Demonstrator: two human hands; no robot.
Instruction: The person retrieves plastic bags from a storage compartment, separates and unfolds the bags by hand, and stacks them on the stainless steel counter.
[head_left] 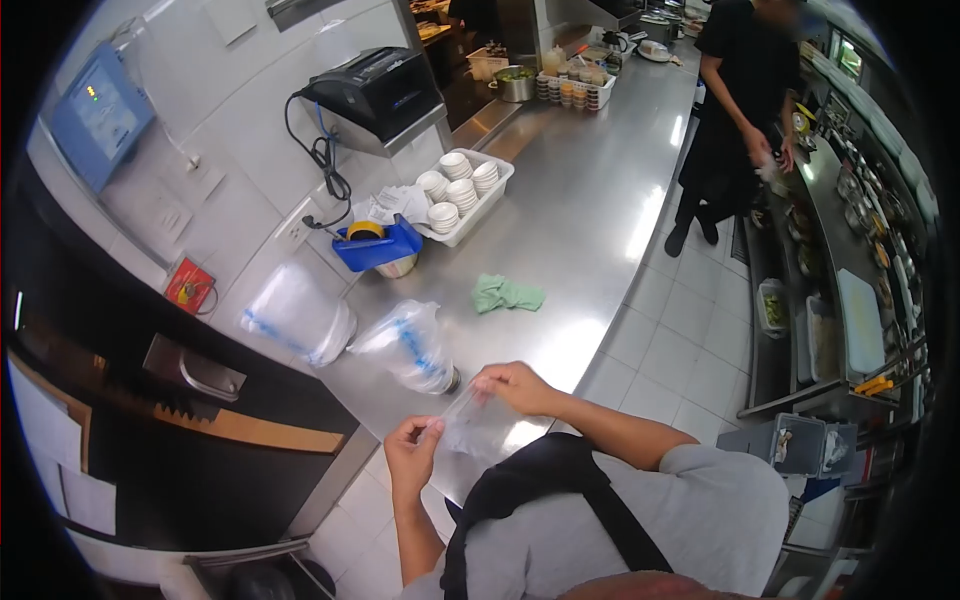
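Note:
Between my two hands stretches a clear plastic bag [462, 428], thin and see-through, over the near end of the steel counter. My left hand [412, 448] pinches one edge of it with thumb and fingers. My right hand [513, 387] grips the opposite edge, a little higher and further from my body. Just beyond the hands stands a plastic-wrapped stack of white tubs or lids [408, 345], blue print on its wrapping. A second wrapped stack [298, 313] is to its left by the wall. A crumpled green cloth [507, 293] lies further up the counter.
A white basket [497, 203] holds stacked small white cups, beside a blue tape dispenser [376, 245]. A black printer [372, 92] sits on a wall shelf. Sauce cups fill another basket [603, 97] at the far end. A person in black [735, 110] stands across the aisle.

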